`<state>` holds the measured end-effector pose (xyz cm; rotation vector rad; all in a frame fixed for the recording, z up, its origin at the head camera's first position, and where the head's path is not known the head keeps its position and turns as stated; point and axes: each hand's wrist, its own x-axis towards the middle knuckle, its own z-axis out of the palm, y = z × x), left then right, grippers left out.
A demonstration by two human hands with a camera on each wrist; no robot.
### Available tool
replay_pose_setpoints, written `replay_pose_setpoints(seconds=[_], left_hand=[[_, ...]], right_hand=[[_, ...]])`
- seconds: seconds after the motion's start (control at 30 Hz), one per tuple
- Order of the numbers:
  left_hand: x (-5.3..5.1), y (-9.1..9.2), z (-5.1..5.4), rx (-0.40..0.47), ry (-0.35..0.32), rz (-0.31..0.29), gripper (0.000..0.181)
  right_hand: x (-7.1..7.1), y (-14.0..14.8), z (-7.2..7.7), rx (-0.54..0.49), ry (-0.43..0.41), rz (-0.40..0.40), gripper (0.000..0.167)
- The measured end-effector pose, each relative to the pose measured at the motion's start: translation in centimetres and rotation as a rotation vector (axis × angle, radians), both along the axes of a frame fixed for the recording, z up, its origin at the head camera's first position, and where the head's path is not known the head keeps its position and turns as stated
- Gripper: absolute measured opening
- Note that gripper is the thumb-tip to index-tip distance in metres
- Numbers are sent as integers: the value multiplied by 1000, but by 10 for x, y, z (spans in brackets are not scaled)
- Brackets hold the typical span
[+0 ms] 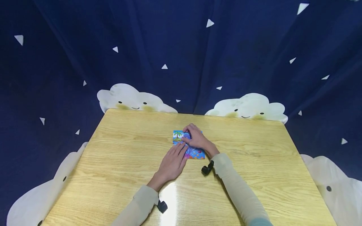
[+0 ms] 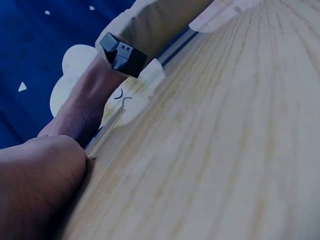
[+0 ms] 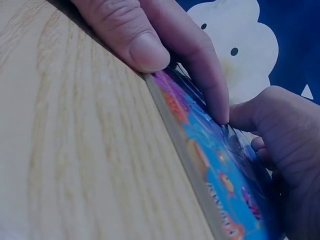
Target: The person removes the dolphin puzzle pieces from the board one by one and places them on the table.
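Note:
A flat, thin picture board (image 1: 197, 153), printed with a blue sea scene, a palm tree and bright sea creatures, lies on the wooden table; it looks like a puzzle. From the near left, my left hand (image 1: 173, 160) rests its extended fingers on the board. My right hand (image 1: 196, 138) arches over the board's upper part, thumb and forefinger bent and spread apart. In the right wrist view, the left thumb (image 3: 149, 52) lies at the board's edge (image 3: 172, 132), and the left forefinger meets the right thumb (image 3: 242, 115). Whether the right fingers pinch a piece is hidden.
The wooden table (image 1: 118, 150) extends around the board on all sides. Behind it hangs a dark blue curtain (image 1: 181, 40) with white triangles and clouds. Small black cameras (image 1: 207, 169) sit on both wrists, close above the tabletop.

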<state>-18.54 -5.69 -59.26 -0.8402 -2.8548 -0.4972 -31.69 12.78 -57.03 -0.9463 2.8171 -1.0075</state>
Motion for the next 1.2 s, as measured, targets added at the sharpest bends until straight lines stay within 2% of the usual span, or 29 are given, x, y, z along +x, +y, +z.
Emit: replay_pose_setpoints(seconds=[0.23, 0.47, 0.67, 0.83, 1.0, 1.2], left_hand=[[3, 0, 2, 31, -1, 1, 54], [2, 0, 0, 41, 28, 8, 54], [2, 0, 2, 46, 48, 18, 54], [3, 0, 3, 29, 55, 25, 54], [5, 1, 5, 20, 42, 35, 53], [6, 3, 3, 26, 26, 60, 53]], right_hand=[[-3, 1, 1, -9, -37, 8, 39], [-5, 0, -1, -93, -33, 2, 41], [-6, -2, 1, -68, -61, -20, 43], [-8, -2, 4, -52, -88, -7, 43], [-8, -1, 6, -57, -119, -2, 43], [-6, -1, 6, -118, -174, -45, 44]])
